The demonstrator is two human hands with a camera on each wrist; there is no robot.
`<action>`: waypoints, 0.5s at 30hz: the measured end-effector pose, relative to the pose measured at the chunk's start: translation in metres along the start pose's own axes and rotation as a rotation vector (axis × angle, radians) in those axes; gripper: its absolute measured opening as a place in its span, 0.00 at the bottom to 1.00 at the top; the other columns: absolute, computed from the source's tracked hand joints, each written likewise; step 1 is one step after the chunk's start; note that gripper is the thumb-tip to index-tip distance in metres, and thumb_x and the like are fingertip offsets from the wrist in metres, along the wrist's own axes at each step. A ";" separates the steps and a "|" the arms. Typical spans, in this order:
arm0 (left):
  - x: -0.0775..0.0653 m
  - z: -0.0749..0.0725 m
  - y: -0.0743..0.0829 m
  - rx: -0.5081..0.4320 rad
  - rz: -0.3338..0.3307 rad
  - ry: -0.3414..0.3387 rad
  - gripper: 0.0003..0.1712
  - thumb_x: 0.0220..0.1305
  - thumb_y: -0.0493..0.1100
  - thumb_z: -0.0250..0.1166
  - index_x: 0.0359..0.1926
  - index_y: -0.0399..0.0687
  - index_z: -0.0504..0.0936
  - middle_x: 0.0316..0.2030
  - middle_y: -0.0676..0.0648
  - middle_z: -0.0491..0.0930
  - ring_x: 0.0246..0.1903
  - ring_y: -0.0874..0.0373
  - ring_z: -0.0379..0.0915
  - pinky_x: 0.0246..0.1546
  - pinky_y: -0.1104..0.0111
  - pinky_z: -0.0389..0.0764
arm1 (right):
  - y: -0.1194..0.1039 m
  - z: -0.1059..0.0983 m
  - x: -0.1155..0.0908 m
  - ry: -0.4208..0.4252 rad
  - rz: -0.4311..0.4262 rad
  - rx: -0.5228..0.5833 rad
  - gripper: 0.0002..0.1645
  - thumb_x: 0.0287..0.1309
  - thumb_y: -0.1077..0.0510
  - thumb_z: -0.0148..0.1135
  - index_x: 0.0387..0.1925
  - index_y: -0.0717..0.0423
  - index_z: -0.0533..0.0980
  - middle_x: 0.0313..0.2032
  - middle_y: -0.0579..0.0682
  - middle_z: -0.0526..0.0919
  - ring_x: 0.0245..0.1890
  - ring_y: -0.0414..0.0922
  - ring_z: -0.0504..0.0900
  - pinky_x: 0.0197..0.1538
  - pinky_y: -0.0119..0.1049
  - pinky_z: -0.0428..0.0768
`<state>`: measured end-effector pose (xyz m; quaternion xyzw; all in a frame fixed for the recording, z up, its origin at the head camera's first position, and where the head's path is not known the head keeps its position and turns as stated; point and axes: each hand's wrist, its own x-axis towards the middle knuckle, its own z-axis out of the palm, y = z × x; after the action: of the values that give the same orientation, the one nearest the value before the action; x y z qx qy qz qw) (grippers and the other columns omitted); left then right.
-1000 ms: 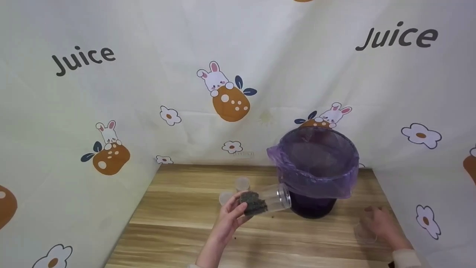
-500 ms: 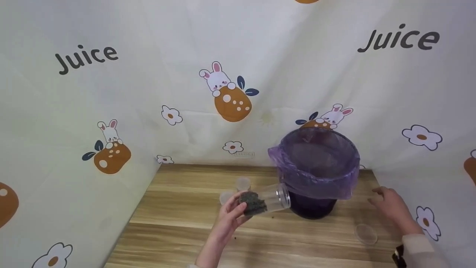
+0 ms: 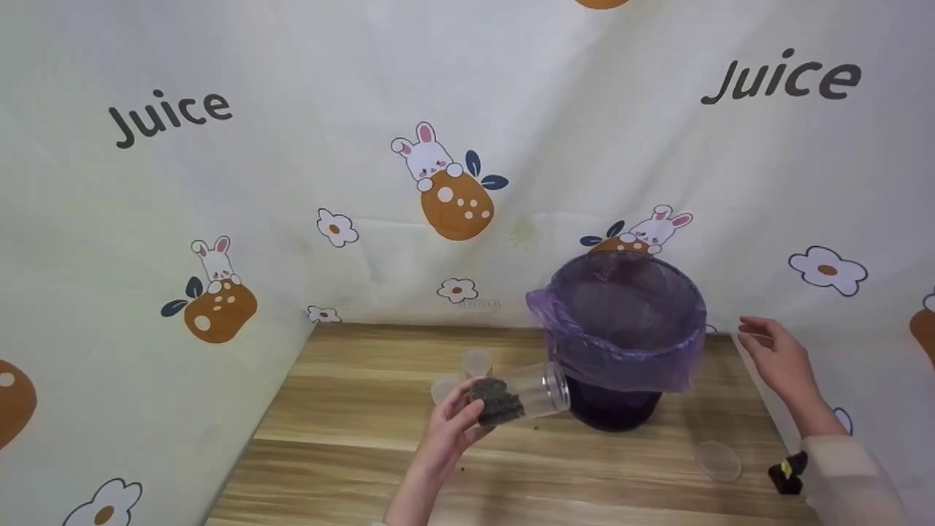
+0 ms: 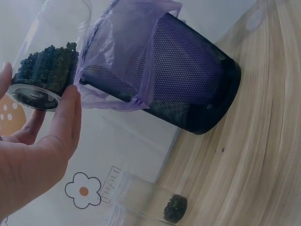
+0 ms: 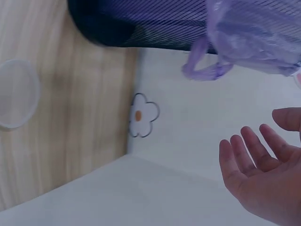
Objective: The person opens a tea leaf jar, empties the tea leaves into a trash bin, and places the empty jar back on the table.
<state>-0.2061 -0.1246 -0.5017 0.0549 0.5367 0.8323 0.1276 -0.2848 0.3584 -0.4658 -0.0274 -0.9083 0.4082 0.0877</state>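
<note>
My left hand grips the base end of a clear plastic jar, which is tilted on its side with its mouth toward the bin. Dark, crumbly dried leaves lie at the jar's bottom end. To the right of the bin, my right hand is raised with loosely bent fingers and holds nothing. A round clear lid lies on the table below it. The black mesh bin has a purple bag folded over its rim.
Two more clear jars stand behind my left hand; one jar has dark leaves in its bottom. Small dark crumbs dot the wooden table. A printed cloth hangs at the back and sides. A black device sits by the right sleeve.
My right hand has let go of the lid on the table and moved up and away from it, to beside the bin. The left hand and the jar have stayed nearly still.
</note>
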 end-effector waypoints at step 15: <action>-0.003 -0.001 0.002 -0.013 0.003 0.003 0.32 0.71 0.40 0.59 0.72 0.38 0.62 0.63 0.42 0.74 0.56 0.53 0.78 0.58 0.62 0.81 | -0.053 0.001 0.009 0.034 -0.147 0.017 0.34 0.75 0.44 0.46 0.68 0.66 0.65 0.65 0.69 0.71 0.64 0.65 0.70 0.63 0.59 0.73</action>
<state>-0.2036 -0.1270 -0.5004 0.0536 0.5313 0.8361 0.1257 -0.2923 0.3230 -0.4256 0.0330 -0.9028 0.4077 0.1331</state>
